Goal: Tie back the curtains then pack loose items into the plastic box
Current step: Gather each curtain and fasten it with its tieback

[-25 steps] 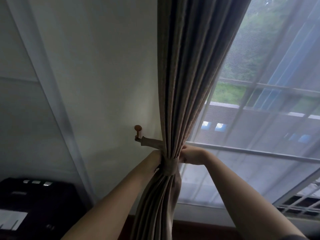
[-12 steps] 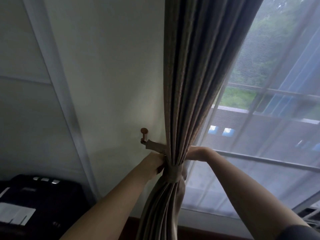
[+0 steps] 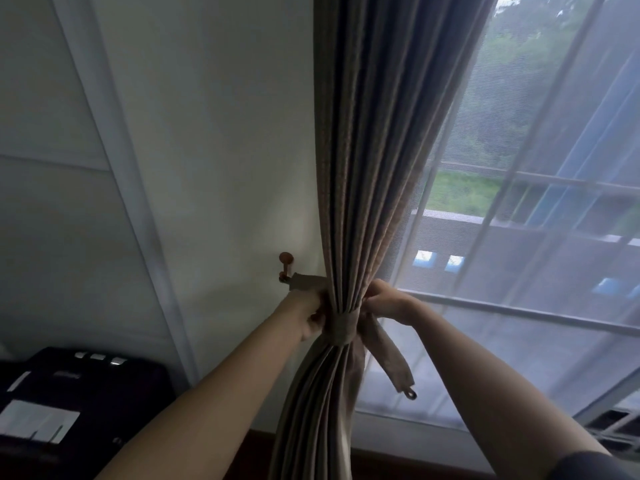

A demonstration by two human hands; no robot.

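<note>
A beige-grey curtain (image 3: 374, 168) hangs gathered in front of me, cinched by a matching fabric tieback (image 3: 341, 327). One end of the tieback runs left to a copper wall hook (image 3: 286, 266). Its other end hangs loose at the right, with a small metal ring (image 3: 411, 394) at its tip. My left hand (image 3: 306, 315) grips the band on the curtain's left side. On the right side, my right hand (image 3: 386, 301) pinches the band where the loose end leaves the bundle. The plastic box is not in view.
A sheer white curtain (image 3: 519, 306) covers the window at the right. A dark printer-like device (image 3: 69, 393) with paper on it sits at the lower left. A white wall with a vertical trim strip (image 3: 114, 168) stands behind the hook.
The tieback's loose end with its ring has come out and now hangs at the right of the curtain. My right hand has shifted to the front of the bundle.
</note>
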